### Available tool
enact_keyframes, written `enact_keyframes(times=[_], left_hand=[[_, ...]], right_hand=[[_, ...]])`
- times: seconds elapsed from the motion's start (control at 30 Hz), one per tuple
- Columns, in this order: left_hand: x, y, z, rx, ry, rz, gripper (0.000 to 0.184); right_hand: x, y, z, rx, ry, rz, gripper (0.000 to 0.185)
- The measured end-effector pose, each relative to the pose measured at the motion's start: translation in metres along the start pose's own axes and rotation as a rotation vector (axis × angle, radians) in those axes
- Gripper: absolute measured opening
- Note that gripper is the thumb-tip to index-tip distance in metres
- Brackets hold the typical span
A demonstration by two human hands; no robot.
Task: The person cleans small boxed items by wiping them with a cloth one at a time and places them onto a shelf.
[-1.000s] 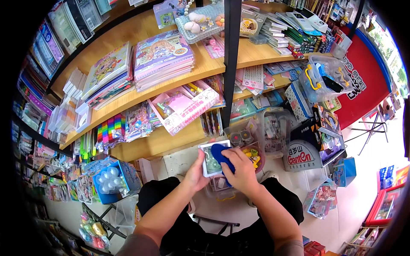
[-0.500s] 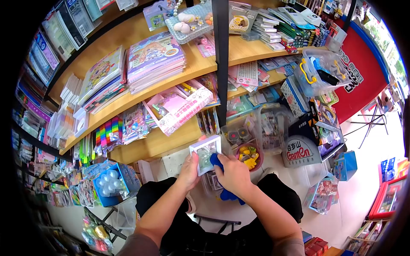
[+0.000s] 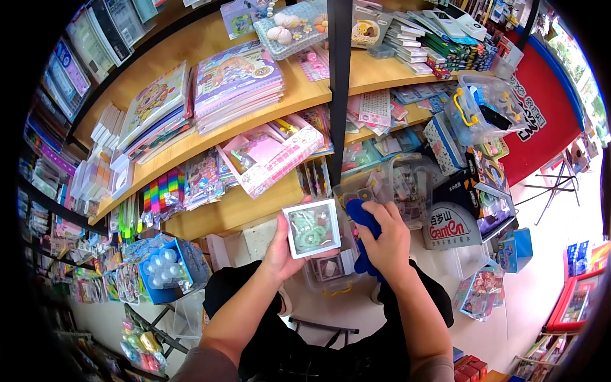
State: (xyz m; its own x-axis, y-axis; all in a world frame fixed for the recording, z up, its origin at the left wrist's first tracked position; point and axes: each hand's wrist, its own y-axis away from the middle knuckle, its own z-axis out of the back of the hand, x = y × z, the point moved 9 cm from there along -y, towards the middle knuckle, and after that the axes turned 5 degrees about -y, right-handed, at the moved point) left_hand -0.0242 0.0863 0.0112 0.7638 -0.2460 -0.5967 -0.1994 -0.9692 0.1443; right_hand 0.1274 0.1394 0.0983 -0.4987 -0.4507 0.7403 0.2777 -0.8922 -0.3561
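My left hand (image 3: 277,253) is closed around the left side of a small white-framed box (image 3: 312,229) with a clear window. Through the window I see pale green, bead-like pieces. My right hand (image 3: 388,245) grips a bunched blue cloth (image 3: 363,216), just right of the box and apart from it. Part of the cloth hangs below the fingers. Underneath both hands sits a clear plastic bin (image 3: 334,283) with small packaged items inside, partly hidden by the box and the hand.
Wooden shelves (image 3: 261,114) ahead carry books, stationery and a pink display box (image 3: 280,159). A black upright post (image 3: 340,89) divides them. At right stand clear tubs (image 3: 410,191) and a carton (image 3: 452,226). A blue box of clear balls (image 3: 168,270) is at left.
My right hand has moved the cloth off the box and to the right. The box in my left hand has turned its window more toward me.
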Motion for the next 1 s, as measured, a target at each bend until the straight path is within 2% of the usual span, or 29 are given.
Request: enact_keyframes(times=[0.27, 0.67, 1.0], left_hand=[[-0.002, 0.004, -0.002, 0.01, 0.021, 0.014, 0.075], [0.002, 0.007, -0.005, 0.006, 0.06, 0.06, 0.071], [0.004, 0.007, -0.008, 0.035, 0.055, 0.076, 0.073]], right_hand=[[0.023, 0.001, -0.004, -0.06, 0.115, 0.2, 0.038], [0.039, 0.002, 0.0, -0.116, 0.115, 0.299, 0.035], [0.046, 0.005, -0.006, -0.047, 0.134, 0.358, 0.033]])
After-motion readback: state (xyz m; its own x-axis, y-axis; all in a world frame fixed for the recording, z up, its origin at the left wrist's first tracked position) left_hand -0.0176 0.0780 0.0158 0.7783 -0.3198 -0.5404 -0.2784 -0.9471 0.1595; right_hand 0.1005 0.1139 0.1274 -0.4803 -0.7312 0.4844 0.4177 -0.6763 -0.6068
